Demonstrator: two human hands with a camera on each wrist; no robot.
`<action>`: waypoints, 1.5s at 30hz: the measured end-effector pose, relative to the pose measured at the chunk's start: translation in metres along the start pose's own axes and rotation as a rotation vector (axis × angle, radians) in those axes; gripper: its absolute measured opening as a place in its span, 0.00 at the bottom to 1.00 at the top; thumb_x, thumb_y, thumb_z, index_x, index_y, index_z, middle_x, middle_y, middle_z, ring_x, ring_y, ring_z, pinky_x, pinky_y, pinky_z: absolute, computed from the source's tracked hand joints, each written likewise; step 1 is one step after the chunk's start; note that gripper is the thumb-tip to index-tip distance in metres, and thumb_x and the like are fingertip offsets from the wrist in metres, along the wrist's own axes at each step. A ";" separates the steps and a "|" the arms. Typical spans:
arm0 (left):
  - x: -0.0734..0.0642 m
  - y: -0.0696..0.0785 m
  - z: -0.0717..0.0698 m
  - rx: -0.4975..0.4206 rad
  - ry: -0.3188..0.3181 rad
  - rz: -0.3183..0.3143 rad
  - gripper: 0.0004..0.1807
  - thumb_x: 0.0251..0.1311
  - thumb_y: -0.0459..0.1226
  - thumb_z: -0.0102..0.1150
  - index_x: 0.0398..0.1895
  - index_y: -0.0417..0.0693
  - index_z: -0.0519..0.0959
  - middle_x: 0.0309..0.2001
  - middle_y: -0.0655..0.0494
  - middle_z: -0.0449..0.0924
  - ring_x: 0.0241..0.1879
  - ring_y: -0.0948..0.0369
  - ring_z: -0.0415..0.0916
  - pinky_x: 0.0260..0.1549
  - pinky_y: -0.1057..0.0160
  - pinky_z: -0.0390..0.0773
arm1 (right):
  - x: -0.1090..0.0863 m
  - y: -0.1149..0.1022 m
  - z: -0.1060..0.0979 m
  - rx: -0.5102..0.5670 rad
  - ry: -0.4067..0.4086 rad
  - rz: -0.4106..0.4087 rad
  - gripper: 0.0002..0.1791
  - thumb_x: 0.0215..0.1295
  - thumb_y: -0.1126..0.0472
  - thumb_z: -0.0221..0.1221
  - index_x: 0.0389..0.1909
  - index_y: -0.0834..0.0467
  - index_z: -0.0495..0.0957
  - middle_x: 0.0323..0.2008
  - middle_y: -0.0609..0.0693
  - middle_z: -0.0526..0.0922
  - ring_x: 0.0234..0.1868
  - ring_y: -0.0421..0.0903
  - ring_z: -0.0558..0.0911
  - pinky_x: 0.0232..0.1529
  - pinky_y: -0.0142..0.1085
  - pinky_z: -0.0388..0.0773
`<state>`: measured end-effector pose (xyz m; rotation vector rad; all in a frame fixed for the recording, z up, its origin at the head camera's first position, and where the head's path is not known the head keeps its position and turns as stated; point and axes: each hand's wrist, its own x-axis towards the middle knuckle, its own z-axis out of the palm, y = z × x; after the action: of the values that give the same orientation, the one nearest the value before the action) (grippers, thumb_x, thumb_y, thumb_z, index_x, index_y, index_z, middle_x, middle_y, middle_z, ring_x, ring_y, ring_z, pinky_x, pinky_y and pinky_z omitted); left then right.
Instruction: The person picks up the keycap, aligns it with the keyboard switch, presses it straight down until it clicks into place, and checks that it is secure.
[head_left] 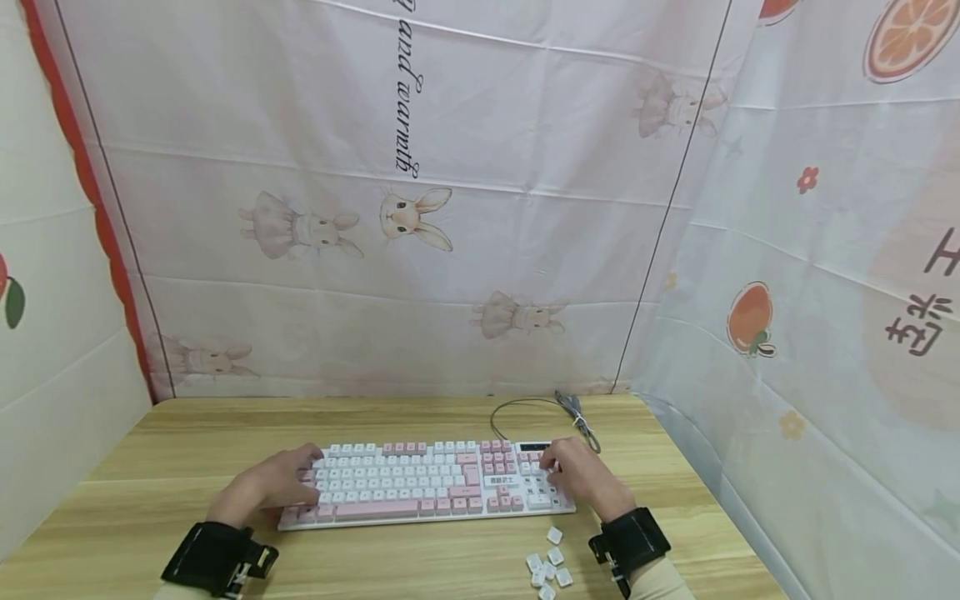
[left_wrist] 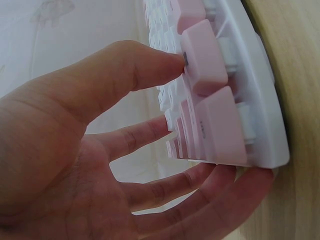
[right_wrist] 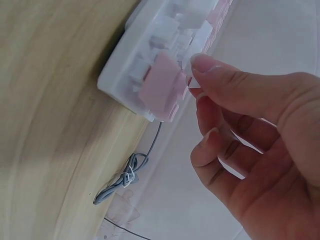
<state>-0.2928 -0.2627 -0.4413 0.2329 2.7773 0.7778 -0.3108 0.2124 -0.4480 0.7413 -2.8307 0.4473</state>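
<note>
A white and pink keyboard lies flat on the wooden table. My left hand holds its left end. In the left wrist view, the thumb rests on a pink corner key while the other fingers lie along the keyboard's side edge. Over the number pad at the right end is my right hand. Its thumb and index finger pinch a white keycap, mostly hidden by the thumb, close above a pink key. Several loose white keycaps lie in front of the keyboard's right end.
Behind the keyboard, a bundled grey cable runs across the table. Printed cloth hangs behind the table and along both sides. Black straps with cameras are on both wrists.
</note>
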 end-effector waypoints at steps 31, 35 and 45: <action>-0.003 0.004 -0.001 -0.020 -0.002 -0.005 0.37 0.56 0.38 0.70 0.68 0.36 0.67 0.66 0.25 0.69 0.51 0.43 0.72 0.37 0.51 0.79 | 0.001 0.004 0.007 -0.020 0.015 0.009 0.10 0.53 0.75 0.69 0.32 0.58 0.89 0.33 0.48 0.88 0.34 0.40 0.81 0.37 0.35 0.78; -0.002 0.004 -0.001 -0.005 0.001 0.000 0.37 0.56 0.38 0.70 0.68 0.36 0.68 0.66 0.26 0.70 0.51 0.43 0.72 0.42 0.48 0.79 | 0.002 0.005 0.007 -0.015 0.017 0.007 0.10 0.52 0.75 0.69 0.32 0.58 0.89 0.33 0.48 0.88 0.34 0.41 0.81 0.37 0.35 0.78; 0.000 0.001 0.000 0.013 0.006 0.008 0.37 0.55 0.39 0.70 0.67 0.37 0.68 0.66 0.26 0.70 0.52 0.43 0.72 0.46 0.45 0.78 | 0.001 0.006 0.008 -0.015 0.015 0.008 0.10 0.52 0.75 0.69 0.33 0.58 0.89 0.33 0.48 0.88 0.33 0.41 0.81 0.36 0.34 0.78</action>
<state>-0.2925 -0.2620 -0.4403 0.2442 2.7899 0.7642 -0.3153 0.2140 -0.4562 0.7208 -2.8214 0.4309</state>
